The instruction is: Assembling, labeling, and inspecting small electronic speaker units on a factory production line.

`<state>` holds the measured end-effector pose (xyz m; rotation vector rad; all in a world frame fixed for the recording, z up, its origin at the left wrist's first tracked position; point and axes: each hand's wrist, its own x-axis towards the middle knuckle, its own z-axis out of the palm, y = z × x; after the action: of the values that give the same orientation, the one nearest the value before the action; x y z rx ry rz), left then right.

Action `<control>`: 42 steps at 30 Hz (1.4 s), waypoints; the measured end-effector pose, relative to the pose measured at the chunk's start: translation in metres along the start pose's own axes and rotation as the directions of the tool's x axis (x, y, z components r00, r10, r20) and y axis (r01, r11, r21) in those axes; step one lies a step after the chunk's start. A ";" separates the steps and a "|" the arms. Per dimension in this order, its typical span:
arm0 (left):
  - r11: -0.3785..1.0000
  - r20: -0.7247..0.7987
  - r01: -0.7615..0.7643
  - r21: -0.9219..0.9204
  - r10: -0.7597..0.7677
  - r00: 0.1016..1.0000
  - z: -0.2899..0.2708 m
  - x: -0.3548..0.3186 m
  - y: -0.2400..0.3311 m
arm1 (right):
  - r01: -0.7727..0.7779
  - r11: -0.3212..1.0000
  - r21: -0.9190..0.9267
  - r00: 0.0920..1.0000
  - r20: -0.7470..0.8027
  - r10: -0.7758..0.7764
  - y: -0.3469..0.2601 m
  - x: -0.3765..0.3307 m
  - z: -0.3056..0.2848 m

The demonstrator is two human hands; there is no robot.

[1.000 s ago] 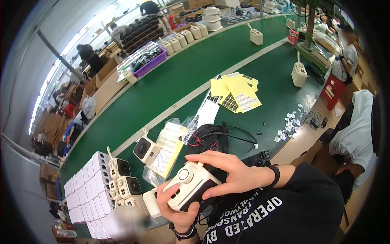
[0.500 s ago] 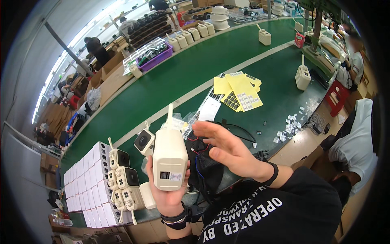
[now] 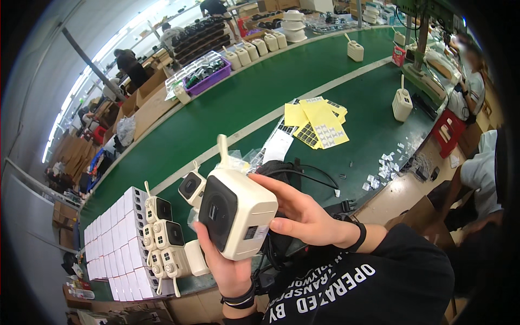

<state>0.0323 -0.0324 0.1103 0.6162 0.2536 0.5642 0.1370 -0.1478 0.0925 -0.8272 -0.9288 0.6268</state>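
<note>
By the green table (image 3: 374,130), the cream box (image 3: 253,206) has turned, black front (image 3: 218,216) leftward; left fingers (image 3: 205,238) hold it still, right fingers (image 3: 277,188) now grip it too.

The left hand (image 3: 230,273) cups a cream box-shaped device (image 3: 261,208) from below, its dark front panel (image 3: 218,211) facing left and its cream handle (image 3: 223,151) sticking up at the far end. The right hand (image 3: 306,216) holds its right side, thumb tip at the end of a small label (image 3: 255,232). To the left, similar cream devices (image 3: 174,261) sit beside rows of white boxes (image 3: 111,246). Farther off, yellow sheets (image 3: 333,135) overlap on the green tabletop (image 3: 216,108), with white scraps (image 3: 385,170) to their right and a purple bin (image 3: 210,79) at the far left.
</note>
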 end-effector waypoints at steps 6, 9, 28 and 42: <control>0.802 0.084 -0.370 0.469 0.377 0.923 -0.005 -0.007 -0.008 | 0.002 0.995 0.101 0.994 0.108 -0.013 0.005 -0.002 0.000; 0.707 0.118 -0.452 0.543 0.470 0.875 -0.006 -0.008 -0.010 | -0.018 0.989 0.145 0.991 0.135 -0.001 0.008 -0.002 -0.001; 0.756 0.203 -0.464 0.462 0.419 0.885 0.002 0.000 -0.012 | 0.094 0.989 -0.112 0.957 -0.263 -0.120 0.001 -0.002 0.008; 0.555 0.292 -0.596 0.580 0.542 0.788 0.006 -0.011 -0.020 | 0.542 0.314 -0.779 0.713 0.229 -0.663 -0.022 0.004 0.005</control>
<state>0.0338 -0.0546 0.1034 1.4418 0.1612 1.1058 0.1370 -0.1547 0.1145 -1.1995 -1.3224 -0.6332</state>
